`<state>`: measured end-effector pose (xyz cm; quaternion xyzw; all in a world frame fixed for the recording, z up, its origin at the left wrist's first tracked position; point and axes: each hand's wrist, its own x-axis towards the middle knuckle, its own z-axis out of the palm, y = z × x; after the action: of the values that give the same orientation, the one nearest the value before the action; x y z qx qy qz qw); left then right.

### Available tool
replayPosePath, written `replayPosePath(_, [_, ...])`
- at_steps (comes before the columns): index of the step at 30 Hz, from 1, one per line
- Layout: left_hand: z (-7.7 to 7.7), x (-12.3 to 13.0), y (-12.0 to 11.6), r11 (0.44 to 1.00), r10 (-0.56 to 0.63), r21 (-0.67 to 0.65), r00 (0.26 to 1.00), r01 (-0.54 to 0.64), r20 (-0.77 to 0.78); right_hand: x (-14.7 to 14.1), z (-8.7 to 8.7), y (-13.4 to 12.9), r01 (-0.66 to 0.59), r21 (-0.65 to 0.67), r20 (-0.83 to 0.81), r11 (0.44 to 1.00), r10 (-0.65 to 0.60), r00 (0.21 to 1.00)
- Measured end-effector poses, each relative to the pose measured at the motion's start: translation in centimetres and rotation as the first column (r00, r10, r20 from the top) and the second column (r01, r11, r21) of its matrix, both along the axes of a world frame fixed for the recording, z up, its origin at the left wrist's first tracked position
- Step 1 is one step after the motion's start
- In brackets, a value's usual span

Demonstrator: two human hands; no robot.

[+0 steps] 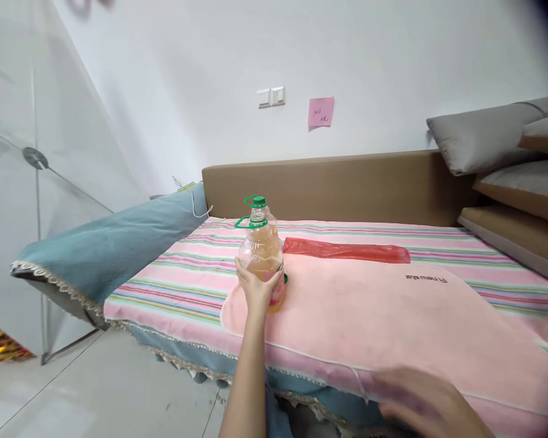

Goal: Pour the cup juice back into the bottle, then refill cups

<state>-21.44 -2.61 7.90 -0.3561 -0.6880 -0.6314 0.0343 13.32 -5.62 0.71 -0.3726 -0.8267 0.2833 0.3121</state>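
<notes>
My left hand (257, 291) is wrapped round the lower body of a clear plastic bottle (261, 246) with a green cap, a green handle ring and yellowish liquid inside. It stands upright at the left end of a pink mat (347, 310). Part of another bottle shows just behind it, mostly hidden. Near the front edge of the couch, at the lower right, my right hand (415, 398) is blurred by motion, and its fingers are too smeared to read. Behind the mat lies a flat red plastic bag (347, 250).
A striped pink cover (178, 286) lies under the mat. The brown backrest (338, 188) runs along the wall, with grey and brown cushions (493, 137) stacked at the right. At the left is a blue-covered armrest (119, 243) with a white cable. A pink note (320, 112) hangs beside switches (271, 97).
</notes>
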Motion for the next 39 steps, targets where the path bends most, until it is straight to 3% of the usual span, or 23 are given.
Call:
replayPosePath(2, [-0.9,0.0,0.1,1.000,0.021,0.006,1.000,-0.021,-0.009,-6.0,3.4,5.3,-0.087,0.054,-0.028,0.995,0.088,0.996])
replayPosePath(4, [-1.7,0.0,0.1,0.999,0.049,0.009,0.998,-0.049,-0.037,-12.4,5.2,10.6,-0.168,0.048,-0.052,0.985,0.171,0.984])
replayPosePath(6, [-2.3,-0.1,0.1,0.997,0.071,0.011,0.995,-0.070,-0.067,-18.1,5.1,14.9,-0.275,-0.012,-0.094,0.961,0.273,0.957])
replayPosePath(8, [-2.7,-0.2,0.2,0.997,0.073,0.010,0.993,-0.073,-0.092,-22.3,3.7,17.6,-0.345,-0.047,-0.104,0.938,0.339,0.935])
replayPosePath(10, [-2.9,-0.4,0.1,0.998,0.064,-0.004,0.992,-0.065,-0.111,-25.0,2.0,18.8,-0.411,-0.077,-0.115,0.908,0.402,0.909])
replayPosePath(13, [-3.1,-0.5,-0.2,0.998,0.041,-0.038,0.991,-0.047,-0.130,-26.6,0.2,18.9,-0.474,-0.096,-0.169,0.875,0.455,0.874])
replayPosePath(15, [-3.0,-0.5,-0.4,0.998,0.036,-0.039,0.990,-0.041,-0.134,-26.6,0.0,18.9,-0.464,-0.092,-0.228,0.881,0.435,0.871])
replayPosePath(17, [-3.0,-0.4,-0.6,0.999,0.033,-0.029,0.991,-0.037,-0.132,-26.1,1.0,19.0,-0.391,-0.081,-0.300,0.917,0.352,0.887])
replayPosePath(19, [-2.9,-0.3,-0.7,0.999,0.032,-0.024,0.992,-0.035,-0.122,-25.4,3.5,19.4,-0.282,-0.067,-0.378,0.957,0.237,0.895])
replayPosePath(21, [-2.9,-0.2,-0.7,0.999,0.028,-0.022,0.993,-0.031,-0.112,-24.6,7.2,19.6,-0.232,-0.054,-0.460,0.971,0.183,0.869])
replayPosePath(25, [-2.9,-0.2,-0.5,0.999,0.049,0.001,0.994,-0.049,-0.094,-24.0,16.4,18.7,-0.396,-0.074,-0.544,0.915,0.296,0.785])
replayPosePath(29, [-2.9,-0.1,-0.4,0.998,0.069,0.019,0.993,-0.068,-0.097,-25.3,23.4,17.1,-0.470,-0.015,-0.356,0.882,0.435,0.827])
replayPosePath(34, [-2.9,-0.1,-0.4,0.997,0.077,0.018,0.991,-0.076,-0.108,-27.1,28.4,16.4,-0.578,0.059,0.077,0.814,0.573,0.816])
replayPosePath(39, [-2.9,0.0,-0.3,0.996,0.088,0.003,0.990,-0.089,-0.108,-29.3,31.4,17.0,-0.703,0.062,0.443,0.709,0.611,0.656])
